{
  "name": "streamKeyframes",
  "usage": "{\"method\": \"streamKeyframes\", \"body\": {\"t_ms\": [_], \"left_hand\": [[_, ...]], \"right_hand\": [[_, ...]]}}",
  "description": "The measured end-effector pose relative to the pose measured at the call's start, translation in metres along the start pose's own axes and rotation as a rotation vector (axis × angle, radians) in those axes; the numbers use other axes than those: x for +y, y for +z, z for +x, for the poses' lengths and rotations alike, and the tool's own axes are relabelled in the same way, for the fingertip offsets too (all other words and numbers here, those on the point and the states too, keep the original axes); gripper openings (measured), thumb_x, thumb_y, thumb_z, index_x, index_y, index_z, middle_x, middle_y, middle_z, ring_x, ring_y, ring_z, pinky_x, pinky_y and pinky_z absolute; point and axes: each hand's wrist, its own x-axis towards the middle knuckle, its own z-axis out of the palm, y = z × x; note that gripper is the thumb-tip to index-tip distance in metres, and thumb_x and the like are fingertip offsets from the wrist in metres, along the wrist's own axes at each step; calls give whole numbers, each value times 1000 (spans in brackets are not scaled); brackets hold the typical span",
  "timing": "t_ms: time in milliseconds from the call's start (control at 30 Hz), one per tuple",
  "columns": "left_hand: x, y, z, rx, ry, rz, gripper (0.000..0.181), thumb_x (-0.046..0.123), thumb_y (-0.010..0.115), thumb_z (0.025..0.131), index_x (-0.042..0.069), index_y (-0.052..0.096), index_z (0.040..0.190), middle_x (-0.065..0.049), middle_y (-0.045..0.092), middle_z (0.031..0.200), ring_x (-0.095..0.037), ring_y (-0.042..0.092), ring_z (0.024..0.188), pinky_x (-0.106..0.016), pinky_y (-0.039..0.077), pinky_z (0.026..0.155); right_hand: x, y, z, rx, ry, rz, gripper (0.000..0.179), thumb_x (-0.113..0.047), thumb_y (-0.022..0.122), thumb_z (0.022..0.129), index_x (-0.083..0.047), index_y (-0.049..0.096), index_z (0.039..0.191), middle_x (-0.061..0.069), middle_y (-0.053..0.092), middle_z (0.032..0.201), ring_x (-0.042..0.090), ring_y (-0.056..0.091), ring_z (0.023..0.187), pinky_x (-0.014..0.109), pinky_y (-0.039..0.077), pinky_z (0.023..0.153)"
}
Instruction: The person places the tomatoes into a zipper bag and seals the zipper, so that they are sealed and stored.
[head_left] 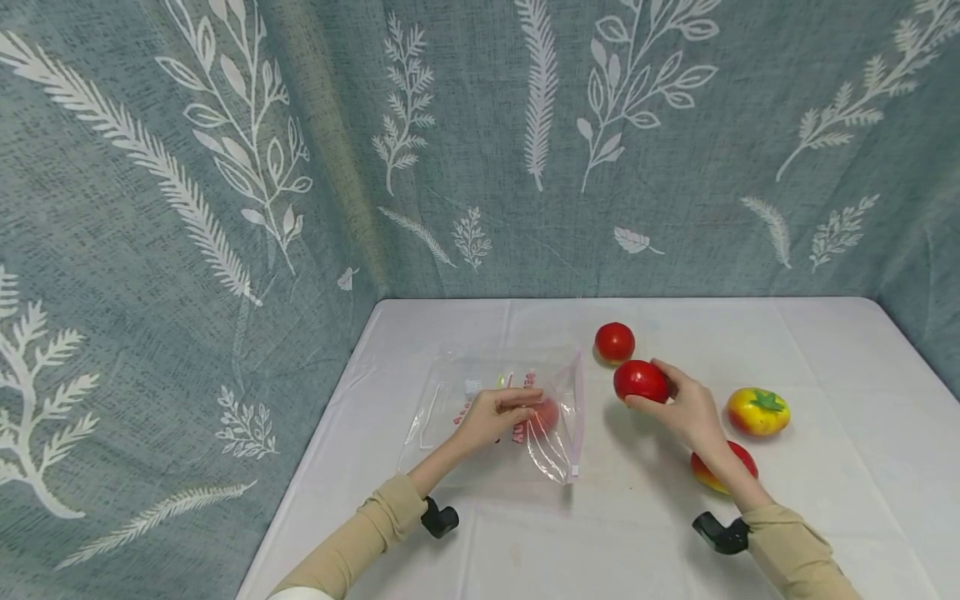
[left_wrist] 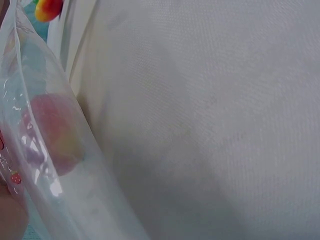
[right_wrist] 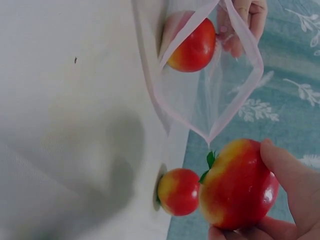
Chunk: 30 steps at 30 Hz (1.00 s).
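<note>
A clear zip bag [head_left: 480, 467] with a pink edge lies on the table, its mouth facing right. One tomato [right_wrist: 192, 47] sits inside it, and the right wrist view shows the mouth spread apart. My left hand [head_left: 491, 417] pinches the bag's upper layer beside that tomato. In my right hand [head_left: 688, 408] I grip a red and yellow tomato [right_wrist: 240, 185] with a green leafy top, held above the table to the right of the bag mouth. Behind it rests another red tomato [head_left: 614, 342]. The left wrist view catches mostly bag and cloth.
To the right lies a yellow-red tomato [head_left: 758, 412] with its green top upward. Another tomato [head_left: 724, 467] is partly covered by my right forearm. The white-covered table [head_left: 600, 550] ends at a blue-green curtain [head_left: 487, 167] behind and to the left.
</note>
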Motion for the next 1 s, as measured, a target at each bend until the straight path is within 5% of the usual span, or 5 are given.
{"method": "streamKeyframes", "body": {"t_ms": [1000], "left_hand": [[2,0,0,-3,12,2,32,0,61,90,-8,60,121,-22,65,116,-35,62,110,-8,47,73]], "right_hand": [[-3,30,9,-12,-19,51,75,-29,73,82,-2,38,143,23,51,135,39,49,118,49,52,90]]}}
